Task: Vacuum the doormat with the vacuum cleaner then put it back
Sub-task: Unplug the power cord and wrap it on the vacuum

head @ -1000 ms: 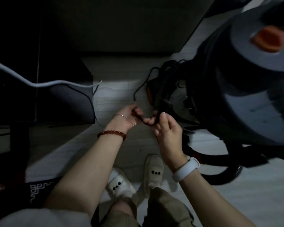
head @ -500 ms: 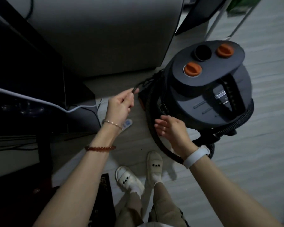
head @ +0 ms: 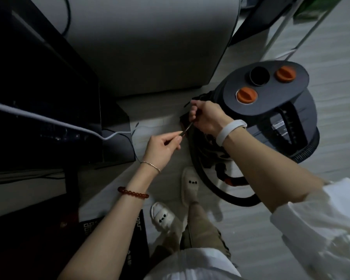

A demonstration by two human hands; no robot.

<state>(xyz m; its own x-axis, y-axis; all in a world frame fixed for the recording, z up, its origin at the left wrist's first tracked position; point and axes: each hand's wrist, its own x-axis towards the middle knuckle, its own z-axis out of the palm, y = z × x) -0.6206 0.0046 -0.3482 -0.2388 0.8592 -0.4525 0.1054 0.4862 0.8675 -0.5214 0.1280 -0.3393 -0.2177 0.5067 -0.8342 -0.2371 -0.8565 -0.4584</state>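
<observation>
Vacuum cleaner [head: 271, 110] sat on the floor right against the grey cabinet [head: 150, 47]. Both hands had the black cord [head: 187, 128]: left hand [head: 162, 144] pinched it, right hand [head: 206, 116] curled around it. Doormat [head: 113, 235] lay by her feet, bare floor [head: 331, 57] to the right.

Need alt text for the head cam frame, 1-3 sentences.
Seen from above, a person's left hand and right hand each pinch a thin dark power cord stretched between them, beside a dark canister vacuum cleaner with two orange caps on a pale floor. A black hose loops past the person's white slippers, and a patterned doormat edge shows bottom left.
</observation>
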